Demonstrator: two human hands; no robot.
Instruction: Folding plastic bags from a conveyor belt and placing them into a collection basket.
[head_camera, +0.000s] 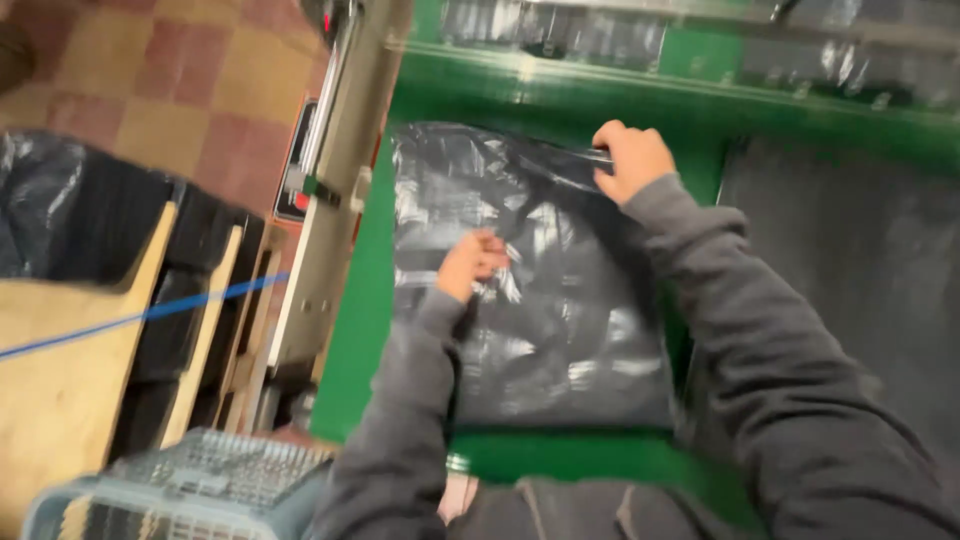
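Head view: a glossy black plastic bag (530, 300) is laid flat on the green table (360, 330). Its far edge is pinched by the closed right hand (630, 160); nearer, the film's middle is bunched in the closed left hand (470, 262). Left of both grips, a grey mesh basket (190, 480) is seen.

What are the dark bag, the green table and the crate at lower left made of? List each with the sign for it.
Dark bag: thin glossy plastic film, judging by its crinkles and white glare; both hands pinch it.
Green table: smooth painted surface, perhaps metal; the blur leaves it open.
Crate: grey moulded plastic, likely, from its lattice of small openings.
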